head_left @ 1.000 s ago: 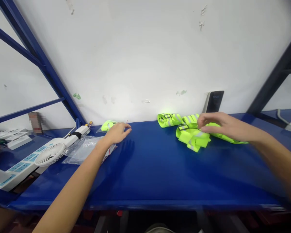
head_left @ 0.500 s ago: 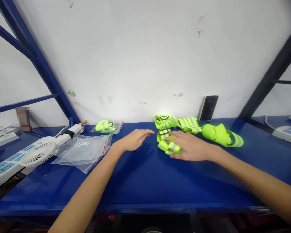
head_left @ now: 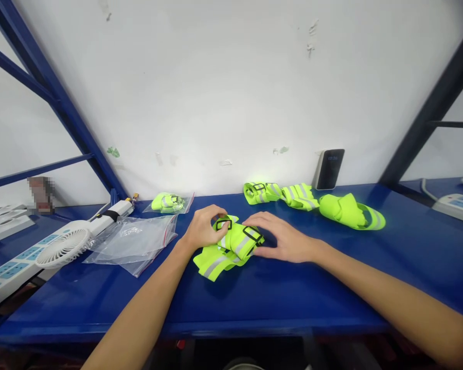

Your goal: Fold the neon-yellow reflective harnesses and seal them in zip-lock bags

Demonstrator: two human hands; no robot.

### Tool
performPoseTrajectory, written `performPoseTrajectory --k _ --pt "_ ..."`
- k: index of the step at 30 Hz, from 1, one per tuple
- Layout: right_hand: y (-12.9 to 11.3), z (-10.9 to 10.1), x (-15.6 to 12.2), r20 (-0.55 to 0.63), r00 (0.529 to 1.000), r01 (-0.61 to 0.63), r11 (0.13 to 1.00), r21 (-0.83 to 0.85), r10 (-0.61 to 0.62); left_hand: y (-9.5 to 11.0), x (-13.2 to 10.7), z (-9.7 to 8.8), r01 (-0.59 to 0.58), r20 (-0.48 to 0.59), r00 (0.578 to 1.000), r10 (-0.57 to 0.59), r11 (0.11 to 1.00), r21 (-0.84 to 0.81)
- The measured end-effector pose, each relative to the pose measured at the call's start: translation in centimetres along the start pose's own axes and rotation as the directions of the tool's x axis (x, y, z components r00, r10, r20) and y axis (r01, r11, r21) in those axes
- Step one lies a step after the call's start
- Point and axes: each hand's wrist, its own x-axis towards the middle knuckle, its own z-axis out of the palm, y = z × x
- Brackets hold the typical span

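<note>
A neon-yellow reflective strap (head_left: 237, 241) with grey stripes and black buckles lies loosely bundled at the middle of the blue tabletop. My left hand (head_left: 205, 227) grips its upper left part, thumb and fingers closed by one buckle. At the bundle's right end is my right hand (head_left: 283, 236), thumb and fingers spread apart around the other buckle; whether the fingertips touch the strap I cannot tell. Behind it, several similar rolled straps (head_left: 299, 197) lie in a row along the wall. Another yellow strap (head_left: 167, 202) sits in a clear bag at the back left.
Clear zip bags (head_left: 133, 241) lie flat left of my left forearm. Beyond them are a white fan (head_left: 64, 247) and a long power strip (head_left: 13, 270). A dark-screened device (head_left: 331, 169) leans on the wall. Blue frame posts (head_left: 67, 110) rise at the sides.
The strap bundle has come away from the row, leftward and nearer to me, loosening out. My left hand has closed on it; my right hand moved left a little with its fingers apart.
</note>
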Motion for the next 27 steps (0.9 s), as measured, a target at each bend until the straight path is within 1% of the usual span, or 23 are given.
performPoseTrajectory --k 2,3,5,7,8,9,10,11,12,13,14,15,16,17,18,19,20,22,23,24,26,27 --pt "-0.3 0.3 0.2 0.11 0.994 0.007 0.997 -0.072 0.001 0.6 0.2 0.1 0.021 0.032 0.999 -0.021 1.0 -0.017" --pt "-0.2 0.5 0.3 0.144 0.989 0.001 0.994 -0.105 0.014 0.8 0.4 0.3 0.047 0.056 0.997 -0.045 0.998 -0.042" --pt "0.5 0.6 0.4 0.157 0.987 -0.014 0.987 -0.16 0.039 1.0 0.6 0.7 0.126 0.114 0.987 -0.112 0.984 -0.125" --pt "1.5 0.4 0.5 0.114 0.992 -0.033 0.98 -0.194 0.056 0.8 0.9 1.3 0.243 0.163 0.965 -0.207 0.937 -0.249" --pt "1.9 0.2 0.5 0.091 0.994 -0.042 0.979 -0.2 0.061 0.8 1.1 1.4 0.313 0.176 0.947 -0.268 0.889 -0.333" --pt "2.3 0.0 0.5 0.072 0.995 -0.049 0.98 -0.194 0.064 0.8 1.2 1.5 0.382 0.186 0.924 -0.334 0.817 -0.431" --pt "2.6 -0.2 0.5 0.057 0.996 -0.055 0.983 -0.177 0.066 0.9 1.3 1.4 0.437 0.198 0.897 -0.396 0.725 -0.532" --pt "2.8 -0.4 0.5 0.037 0.997 -0.062 0.986 -0.154 0.068 1.1 1.4 1.2 0.469 0.219 0.873 -0.435 0.627 -0.622" --pt "2.9 -0.5 0.6 0.01 0.997 -0.074 0.989 -0.128 0.076 1.5 1.5 1.0 0.483 0.25 0.858 -0.448 0.542 -0.688" --pt "3.0 -0.5 0.6 -0.022 0.995 -0.095 0.99 -0.103 0.093 1.9 1.6 0.7 0.491 0.287 0.853 -0.435 0.489 -0.721" --pt "3.1 -0.5 0.7 -0.056 0.991 -0.128 0.989 -0.075 0.124 2.4 1.7 0.5 0.493 0.313 0.859 -0.406 0.484 -0.723" --pt "3.2 -0.4 0.8 -0.093 0.982 -0.17 0.985 -0.039 0.166 2.9 1.7 0.4 0.481 0.312 0.87 -0.381 0.523 -0.704" --pt "3.3 -0.3 0.8 -0.131 0.968 -0.216 0.976 0.009 0.215 3.3 1.8 0.3 0.453 0.273 0.887 -0.373 0.584 -0.674" --pt "3.4 -0.2 0.8 -0.165 0.95 -0.255 0.964 0.073 0.263 3.5 1.8 0.4 0.411 0.189 0.903 -0.387 0.645 -0.644" --pt "3.5 -0.1 0.8 -0.195 0.93 -0.285 0.946 0.153 0.311 3.5 1.8 0.6 0.372 0.091 0.908 -0.408 0.687 -0.625" --pt "3.6 0.0 0.9 -0.221 0.908 -0.303 0.921 0.244 0.357 3.4 1.9 0.9 0.342 0.013 0.903 -0.43 0.7 -0.626" --pt "3.7 0.1 0.9 -0.24 0.885 -0.308 0.888 0.34 0.399 3.0 1.9 1.2 0.324 -0.031 0.892 -0.451 0.686 -0.652" --pt "3.8 0.2 1.0 -0.26 0.839 -0.294 0.8 0.523 0.478 2.1 1.8 1.6 0.309 -0.035 0.875 -0.483 0.613 -0.727" --pt "3.7 0.2 1.0 -0.262 0.817 -0.276 0.746 0.606 0.514 1.7 1.8 1.7 0.296 -0.046 0.867 -0.496 0.587 -0.753" --pt "3.6 0.3 1.1 -0.257 0.797 -0.251 0.687 0.682 0.547 1.3 1.7 1.7 0.277 -0.077 0.857 -0.51 0.581 -0.765" --pt "3.1 0.4 1.3 -0.224 0.768 -0.197 0.553 0.81 0.6 0.9 1.4 1.6 0.239 -0.156 0.845 -0.512 0.622 -0.746" --pt "2.8 0.5 1.4 -0.194 0.758 -0.175 0.481 0.859 0.622 0.8 1.2 1.6 0.232 -0.171 0.853 -0.493 0.652 -0.722"
